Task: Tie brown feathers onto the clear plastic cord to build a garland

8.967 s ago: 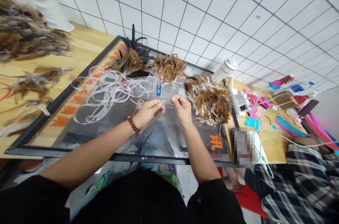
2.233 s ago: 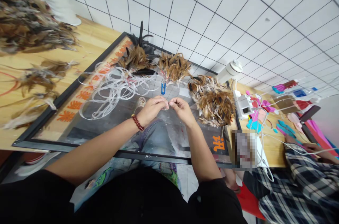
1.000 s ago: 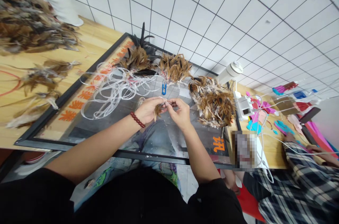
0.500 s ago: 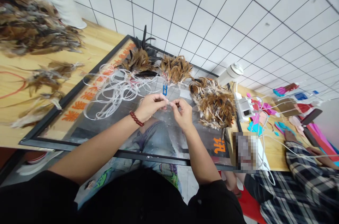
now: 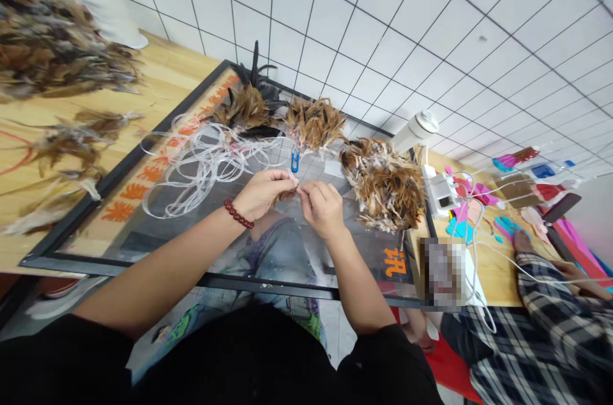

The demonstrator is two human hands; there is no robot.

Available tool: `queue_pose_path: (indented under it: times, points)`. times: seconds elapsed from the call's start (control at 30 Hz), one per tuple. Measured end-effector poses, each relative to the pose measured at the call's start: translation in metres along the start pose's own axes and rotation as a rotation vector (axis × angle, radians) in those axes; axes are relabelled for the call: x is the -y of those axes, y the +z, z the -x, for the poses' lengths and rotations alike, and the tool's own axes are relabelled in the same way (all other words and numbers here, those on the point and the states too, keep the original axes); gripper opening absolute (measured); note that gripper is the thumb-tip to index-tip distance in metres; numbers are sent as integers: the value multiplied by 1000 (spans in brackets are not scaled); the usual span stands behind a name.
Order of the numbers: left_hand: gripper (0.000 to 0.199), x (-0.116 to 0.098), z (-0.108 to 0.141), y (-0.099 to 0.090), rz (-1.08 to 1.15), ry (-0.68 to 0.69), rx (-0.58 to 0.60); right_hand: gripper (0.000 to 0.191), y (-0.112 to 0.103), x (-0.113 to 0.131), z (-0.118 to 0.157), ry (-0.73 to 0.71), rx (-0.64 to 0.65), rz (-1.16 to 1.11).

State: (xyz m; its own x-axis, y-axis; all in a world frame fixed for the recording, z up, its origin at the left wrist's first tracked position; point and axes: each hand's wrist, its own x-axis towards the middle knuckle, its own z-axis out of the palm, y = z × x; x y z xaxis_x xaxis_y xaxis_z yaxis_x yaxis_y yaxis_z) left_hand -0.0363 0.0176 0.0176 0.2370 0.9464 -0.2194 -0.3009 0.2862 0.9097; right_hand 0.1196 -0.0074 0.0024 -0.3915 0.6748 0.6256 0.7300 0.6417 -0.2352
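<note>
One feather tuft (image 5: 281,198) in left hand (image 5: 262,192), slanting near-left.

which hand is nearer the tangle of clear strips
Left. The left hand is close by the tangle of clear strips, to its right; the right hand is farther right, past the left.

Feather tuft (image 5: 279,199), one; small, brown; pinched in the left hand (image 5: 265,193), which hides most of it, a ragged brown part showing on the near side; raised over the black-framed clear panel (image 5: 143,240), between its near and far edges; stem ends indistinct
</note>
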Motion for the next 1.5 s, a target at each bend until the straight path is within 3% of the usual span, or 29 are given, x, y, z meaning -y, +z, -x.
queue_pose_path:
  times: [0.13,0.27,0.37,0.5,0.57,0.83,1.07,1.2,1.37,1.5]
  points:
    - [8,3,3,0,-159,297,-125,13,2,6,-1,-11,-39,-108]
    - [3,8,7,4,-268,520,-190,19,1,18,-6,229,-96,-412]
    - [7,8,10,6,-260,515,-178,31,2,22,-9,462,-108,-695]
    - [6,6,12,8,-218,484,-114,20,12,17,-9,737,-209,-1038]
    - [8,6,13,9,-192,457,-95,23,17,13,-9,801,-200,-1145]
    - [13,8,9,8,-53,332,-42,29,12,9,-10,712,-173,-1193]
    - [20,10,6,6,143,153,38,23,7,2,-9,622,-26,-1063]
    - [22,7,7,6,135,155,75,24,8,1,-7,593,17,-1011]
    - [19,8,5,5,64,226,47,20,10,7,-6,613,-41,-808]
    - [19,10,4,4,94,223,83,17,11,9,-9,650,-55,-914]
